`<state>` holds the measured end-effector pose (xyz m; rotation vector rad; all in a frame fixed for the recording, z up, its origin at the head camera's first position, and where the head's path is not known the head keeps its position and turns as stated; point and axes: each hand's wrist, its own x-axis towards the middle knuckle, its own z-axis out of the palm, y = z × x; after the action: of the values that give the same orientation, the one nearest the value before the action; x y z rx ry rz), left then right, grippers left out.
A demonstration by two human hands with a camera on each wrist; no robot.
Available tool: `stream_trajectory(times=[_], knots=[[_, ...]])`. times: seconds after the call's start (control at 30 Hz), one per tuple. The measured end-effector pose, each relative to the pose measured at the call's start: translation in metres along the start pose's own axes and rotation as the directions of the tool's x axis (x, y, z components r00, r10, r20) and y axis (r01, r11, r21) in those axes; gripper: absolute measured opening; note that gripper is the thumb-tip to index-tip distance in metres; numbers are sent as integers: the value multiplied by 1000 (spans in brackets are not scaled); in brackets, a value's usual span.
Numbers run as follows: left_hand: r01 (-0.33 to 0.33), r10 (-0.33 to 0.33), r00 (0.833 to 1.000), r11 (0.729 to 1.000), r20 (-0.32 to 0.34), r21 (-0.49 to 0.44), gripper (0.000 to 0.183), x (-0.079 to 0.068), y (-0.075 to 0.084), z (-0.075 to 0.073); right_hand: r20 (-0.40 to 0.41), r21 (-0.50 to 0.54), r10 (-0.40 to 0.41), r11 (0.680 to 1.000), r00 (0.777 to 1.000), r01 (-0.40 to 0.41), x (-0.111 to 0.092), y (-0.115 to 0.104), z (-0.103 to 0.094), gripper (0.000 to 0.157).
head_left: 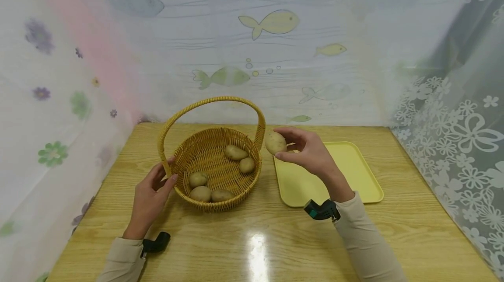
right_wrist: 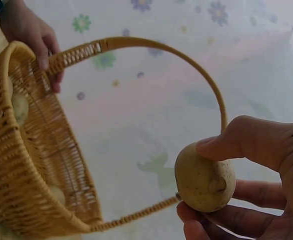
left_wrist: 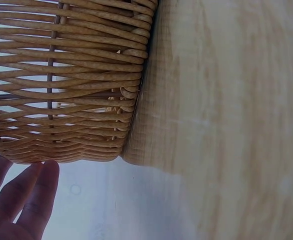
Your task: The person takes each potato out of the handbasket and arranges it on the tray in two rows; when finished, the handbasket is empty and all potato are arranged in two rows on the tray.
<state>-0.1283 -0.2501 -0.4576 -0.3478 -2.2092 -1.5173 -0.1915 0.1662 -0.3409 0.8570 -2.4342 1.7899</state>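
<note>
My right hand (head_left: 309,151) holds a potato (head_left: 275,143) between thumb and fingers, in the air between the wicker basket and the yellow tray. Close up in the right wrist view, the thumb lies on top of this pale brown potato (right_wrist: 204,180) and the fingers are under it. On the other side, my left hand (head_left: 149,194) grips the wicker basket (head_left: 220,207) at its left rim, where the handle (head_left: 214,99) joins. Several potatoes lie inside the basket: two at the right, including a long one (head_left: 236,152), and others at the front left, including a round one (head_left: 198,179).
A yellow tray (head_left: 364,181) lies on the wooden table (head_left: 220,247) under and behind my right forearm. The basket's tall handle arches over its opening. Patterned curtains (head_left: 275,67) hang along the back and both sides.
</note>
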Motion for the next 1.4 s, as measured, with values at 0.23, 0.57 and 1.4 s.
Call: stream_trajectory(times=[0.23, 0.57, 1.4], knots=[[2, -2, 1000, 1000, 4, -1, 50, 2, -1, 1, -28, -21, 39, 999, 999, -40, -6, 5, -19, 58], [11, -11, 1000, 1000, 4, 0, 50, 0, -1, 2, -63, -35, 81, 996, 995, -83, -15, 14, -39, 59], [-16, 16, 1000, 1000, 10, 9, 50, -2, 0, 0, -134, -94, 155, 981, 979, -168, -24, 41, -76, 55]])
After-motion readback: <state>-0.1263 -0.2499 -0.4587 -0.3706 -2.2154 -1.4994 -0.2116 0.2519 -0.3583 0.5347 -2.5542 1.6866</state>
